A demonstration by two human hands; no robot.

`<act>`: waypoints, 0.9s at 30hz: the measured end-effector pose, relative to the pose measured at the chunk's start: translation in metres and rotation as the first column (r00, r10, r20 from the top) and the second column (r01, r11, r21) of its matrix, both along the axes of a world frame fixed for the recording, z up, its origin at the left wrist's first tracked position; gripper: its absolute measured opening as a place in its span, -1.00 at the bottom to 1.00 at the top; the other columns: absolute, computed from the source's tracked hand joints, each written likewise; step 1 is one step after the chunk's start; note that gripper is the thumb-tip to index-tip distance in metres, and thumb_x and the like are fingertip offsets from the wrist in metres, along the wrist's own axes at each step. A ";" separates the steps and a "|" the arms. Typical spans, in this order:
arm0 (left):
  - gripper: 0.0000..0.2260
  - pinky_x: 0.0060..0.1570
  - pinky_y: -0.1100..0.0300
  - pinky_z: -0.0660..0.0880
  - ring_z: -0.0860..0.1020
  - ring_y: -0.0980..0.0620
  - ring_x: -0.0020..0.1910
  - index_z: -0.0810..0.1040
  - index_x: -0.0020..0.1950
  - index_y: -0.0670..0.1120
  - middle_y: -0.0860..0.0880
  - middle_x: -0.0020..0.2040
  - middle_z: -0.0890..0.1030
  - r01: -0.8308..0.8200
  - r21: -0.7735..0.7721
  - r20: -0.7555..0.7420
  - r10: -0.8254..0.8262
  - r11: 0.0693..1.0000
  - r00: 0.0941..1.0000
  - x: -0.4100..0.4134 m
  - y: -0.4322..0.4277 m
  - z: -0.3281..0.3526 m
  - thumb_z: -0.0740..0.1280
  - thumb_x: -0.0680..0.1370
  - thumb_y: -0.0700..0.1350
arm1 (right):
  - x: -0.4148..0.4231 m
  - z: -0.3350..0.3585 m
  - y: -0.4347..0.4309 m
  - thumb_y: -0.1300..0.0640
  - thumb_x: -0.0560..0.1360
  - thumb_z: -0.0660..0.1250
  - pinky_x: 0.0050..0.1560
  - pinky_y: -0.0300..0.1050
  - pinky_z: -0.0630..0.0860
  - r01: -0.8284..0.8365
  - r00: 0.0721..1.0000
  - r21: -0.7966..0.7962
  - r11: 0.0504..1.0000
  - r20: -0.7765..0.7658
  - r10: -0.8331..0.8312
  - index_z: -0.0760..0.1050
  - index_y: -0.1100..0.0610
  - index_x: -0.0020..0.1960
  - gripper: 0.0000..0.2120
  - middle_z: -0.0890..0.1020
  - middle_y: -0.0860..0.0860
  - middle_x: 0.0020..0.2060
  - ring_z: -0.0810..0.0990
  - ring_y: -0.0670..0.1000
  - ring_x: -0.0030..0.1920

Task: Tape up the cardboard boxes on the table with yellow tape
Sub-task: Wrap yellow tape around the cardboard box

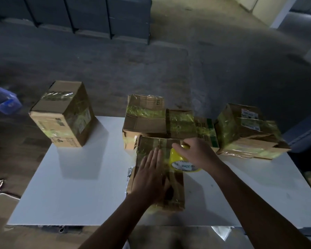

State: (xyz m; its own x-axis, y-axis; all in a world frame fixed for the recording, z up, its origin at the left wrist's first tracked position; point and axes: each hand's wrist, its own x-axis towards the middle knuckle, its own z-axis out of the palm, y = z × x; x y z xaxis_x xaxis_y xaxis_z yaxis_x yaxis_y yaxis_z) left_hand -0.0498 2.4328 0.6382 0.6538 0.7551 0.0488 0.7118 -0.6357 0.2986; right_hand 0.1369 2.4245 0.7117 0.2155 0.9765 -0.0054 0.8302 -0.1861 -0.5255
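Observation:
A flat cardboard box (174,191) lies in front of me on the white table (75,194), with yellow tape stretched across its top. My left hand (149,175) presses flat on the box lid, fingers straight. My right hand (196,153) grips the yellow tape roll (178,162) at the box's right edge, fingers curled over the roll. White lettering shows on the roll's core.
Several taped boxes crowd the back of the table: one upright at the left (65,114), a cluster in the middle (145,119) and one at the right (248,130). A blue bin (4,101) sits on the floor at the left. Dark cabinets line the far wall.

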 end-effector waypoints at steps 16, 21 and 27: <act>-0.25 0.46 0.08 -0.34 -0.33 -0.02 0.50 -0.18 0.57 -0.13 -0.12 0.58 -0.19 0.031 0.023 -0.160 -0.027 0.999 0.987 -0.009 0.004 -0.009 -0.11 0.57 0.33 | 0.034 -0.005 -0.029 -0.06 0.50 0.35 -0.40 -0.12 0.18 -0.007 0.994 0.053 0.999 -0.110 0.012 0.31 0.17 -0.44 -0.53 0.25 0.03 -0.52 0.26 -0.02 -0.47; -0.26 0.48 0.07 -0.32 -0.33 -0.02 0.51 -0.25 0.56 -0.11 -0.09 0.56 -0.25 0.029 0.017 -0.193 -0.025 0.999 0.981 -0.012 0.006 -0.009 -0.15 0.56 0.34 | 0.037 -0.019 -0.033 0.01 0.50 0.38 -0.34 -0.11 0.22 0.011 0.998 0.000 1.000 0.066 -0.011 0.28 0.17 -0.46 -0.53 0.27 0.07 -0.53 0.30 0.05 -0.42; -0.18 0.48 0.05 -0.32 -0.34 -0.03 0.51 -0.32 0.53 -0.10 -0.09 0.55 -0.29 0.024 -0.037 -0.236 -0.032 0.999 0.971 -0.011 0.006 -0.004 -0.25 0.48 0.44 | 0.046 -0.051 -0.035 -0.15 0.50 0.30 -0.31 -0.14 0.28 0.067 0.991 -0.195 0.979 0.127 -0.042 0.45 0.11 -0.41 -0.57 0.45 0.01 -0.46 0.47 0.05 -0.32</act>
